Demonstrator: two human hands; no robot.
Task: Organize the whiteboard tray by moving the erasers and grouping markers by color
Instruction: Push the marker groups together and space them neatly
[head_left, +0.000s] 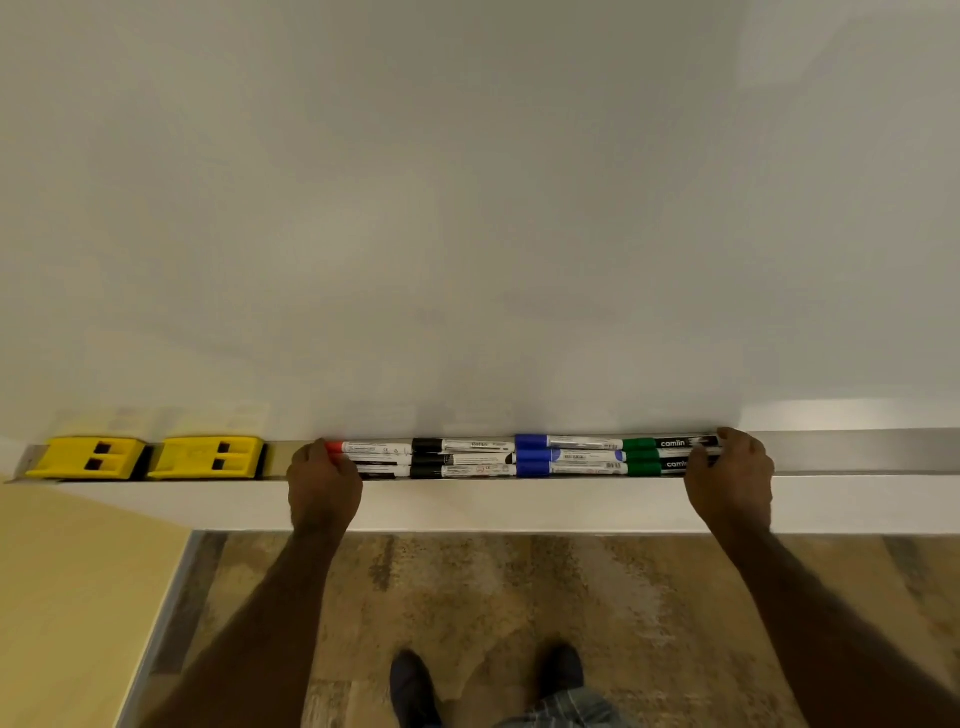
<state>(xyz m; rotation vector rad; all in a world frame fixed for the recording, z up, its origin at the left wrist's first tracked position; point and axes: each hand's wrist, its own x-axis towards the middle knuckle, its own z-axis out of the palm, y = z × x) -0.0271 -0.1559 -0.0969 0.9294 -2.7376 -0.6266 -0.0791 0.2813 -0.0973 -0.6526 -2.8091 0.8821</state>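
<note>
Two yellow erasers (88, 457) (208, 457) sit side by side at the left end of the metal whiteboard tray (841, 449). To their right the markers lie in a tight row, stacked in groups: red markers (371, 452), black markers (457, 458), blue markers (566, 456) and green markers (660, 454). My left hand (324, 480) presses against the red caps at the row's left end. At the other end, my right hand (730, 475) presses on the green markers and covers their tips.
The white board (467, 208) fills the view above the tray. A bare stretch of tray runs to the right of my right hand. Below are a white ledge (519, 506), a wooden floor (519, 597) and my shoes; a pale yellow panel (62, 597) stands at the lower left.
</note>
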